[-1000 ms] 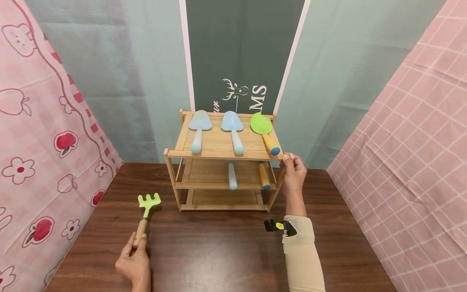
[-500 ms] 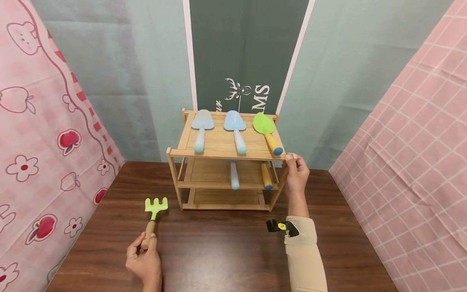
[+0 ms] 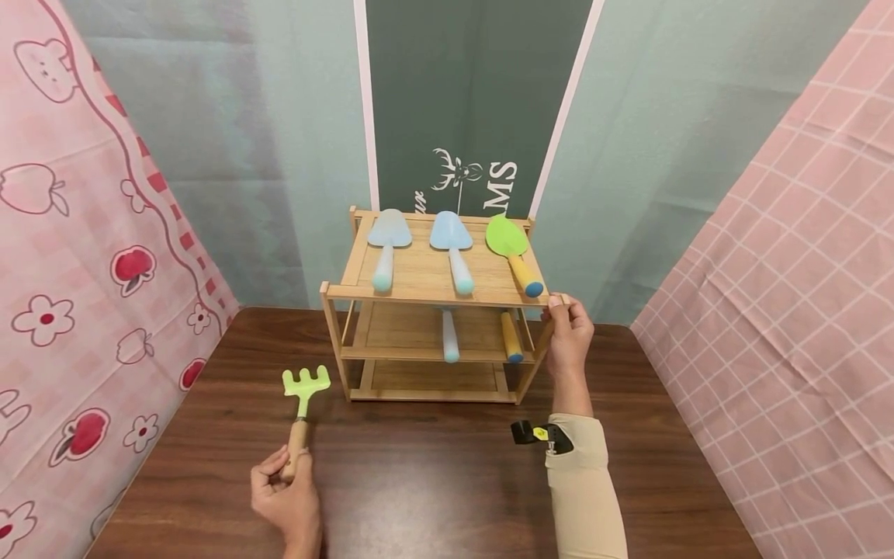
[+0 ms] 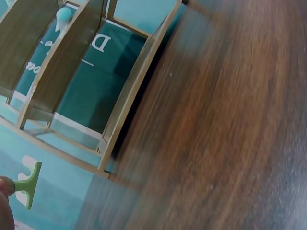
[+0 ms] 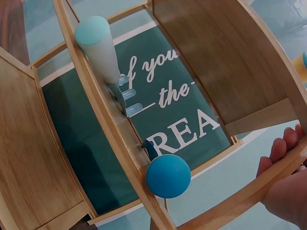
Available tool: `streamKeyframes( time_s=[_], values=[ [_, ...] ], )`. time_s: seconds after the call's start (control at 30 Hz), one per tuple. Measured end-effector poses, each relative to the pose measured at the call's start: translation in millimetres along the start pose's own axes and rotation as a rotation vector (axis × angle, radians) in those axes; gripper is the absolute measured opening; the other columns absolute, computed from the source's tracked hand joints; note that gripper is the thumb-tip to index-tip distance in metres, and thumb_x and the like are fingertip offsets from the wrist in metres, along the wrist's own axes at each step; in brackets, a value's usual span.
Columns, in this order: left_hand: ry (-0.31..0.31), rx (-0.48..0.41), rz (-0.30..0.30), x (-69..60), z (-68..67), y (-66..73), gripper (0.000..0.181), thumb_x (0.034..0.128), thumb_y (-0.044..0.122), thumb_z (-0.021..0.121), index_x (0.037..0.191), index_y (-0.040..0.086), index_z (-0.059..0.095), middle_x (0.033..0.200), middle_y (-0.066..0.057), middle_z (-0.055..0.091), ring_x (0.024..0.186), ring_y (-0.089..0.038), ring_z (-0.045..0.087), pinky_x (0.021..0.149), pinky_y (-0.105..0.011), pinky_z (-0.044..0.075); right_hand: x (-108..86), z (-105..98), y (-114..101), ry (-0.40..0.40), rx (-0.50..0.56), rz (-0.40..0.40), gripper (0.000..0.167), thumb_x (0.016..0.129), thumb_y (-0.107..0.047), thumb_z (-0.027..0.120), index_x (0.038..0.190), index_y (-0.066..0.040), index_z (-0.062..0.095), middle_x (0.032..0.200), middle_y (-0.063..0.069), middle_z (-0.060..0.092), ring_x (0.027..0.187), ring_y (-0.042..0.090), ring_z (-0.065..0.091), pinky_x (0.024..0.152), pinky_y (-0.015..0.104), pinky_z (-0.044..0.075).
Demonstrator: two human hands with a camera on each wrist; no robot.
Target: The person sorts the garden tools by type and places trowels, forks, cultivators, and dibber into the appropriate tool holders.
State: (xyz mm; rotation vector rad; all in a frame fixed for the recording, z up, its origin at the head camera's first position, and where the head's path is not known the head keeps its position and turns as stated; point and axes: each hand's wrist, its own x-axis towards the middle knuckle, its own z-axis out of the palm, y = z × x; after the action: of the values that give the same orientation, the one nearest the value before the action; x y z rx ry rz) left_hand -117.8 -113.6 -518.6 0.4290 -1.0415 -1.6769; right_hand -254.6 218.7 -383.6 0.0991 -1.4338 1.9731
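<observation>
My left hand grips the wooden handle of a green hand rake, its prongs pointing away from me, left of the rack's front. In the left wrist view the rake's green head shows at the lower left. My right hand holds the front right corner of a three-tier wooden rack; in the right wrist view its fingers curl round the rack's post. On the top tier lie a grey-blue trowel, a light blue trowel and a green leaf-shaped trowel with a yellow handle.
The middle tier bears a white-handled rake with blue prongs and a yellow-handled tool, its head mostly hidden. The rack stands at the back of a brown wooden table. Pink patterned cloth hangs at both sides.
My left hand has moved to the right with the hand rake, nearer the rack, and the prongs have lifted slightly. My right hand stays on the rack's corner. The view has shifted a little.
</observation>
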Motion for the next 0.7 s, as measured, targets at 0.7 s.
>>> streamKeyframes(
  time_s=[0.7],
  values=[
    [-0.186, -0.203, 0.099, -27.3, 12.2, 25.1, 0.02, 0.0595, -0.035, 0.047, 0.071, -0.021, 0.039, 0.087, -0.019, 0.052, 0.072, -0.022, 0.063, 0.061, -0.022, 0.051, 0.6, -0.9, 2.4, 0.002, 0.018, 0.002, 0.008, 0.091, -0.005, 0.059, 0.091, 0.0, 0.065, 0.074, 0.007, 0.056, 0.07, 0.02, 0.051, 0.072, 0.034, 0.042]
  ],
)
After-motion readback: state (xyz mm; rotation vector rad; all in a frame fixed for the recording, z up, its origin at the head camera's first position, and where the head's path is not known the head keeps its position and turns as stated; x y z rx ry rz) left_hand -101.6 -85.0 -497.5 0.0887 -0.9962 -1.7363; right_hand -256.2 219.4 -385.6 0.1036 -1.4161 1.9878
